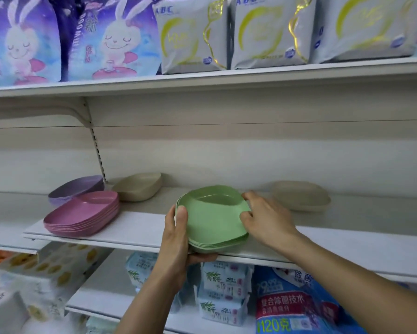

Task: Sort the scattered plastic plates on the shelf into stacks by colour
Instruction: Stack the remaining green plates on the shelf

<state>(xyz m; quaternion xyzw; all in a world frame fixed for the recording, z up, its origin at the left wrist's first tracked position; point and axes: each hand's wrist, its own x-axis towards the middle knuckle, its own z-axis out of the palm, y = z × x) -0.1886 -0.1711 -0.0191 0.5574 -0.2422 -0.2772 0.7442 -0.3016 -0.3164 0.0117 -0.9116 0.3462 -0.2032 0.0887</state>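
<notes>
Left hand [176, 237], right hand [266, 220] grip green stack [214, 219].

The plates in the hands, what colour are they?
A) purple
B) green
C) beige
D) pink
B: the left hand and the right hand grip the green plates from either side, at the front edge of the shelf.
</notes>
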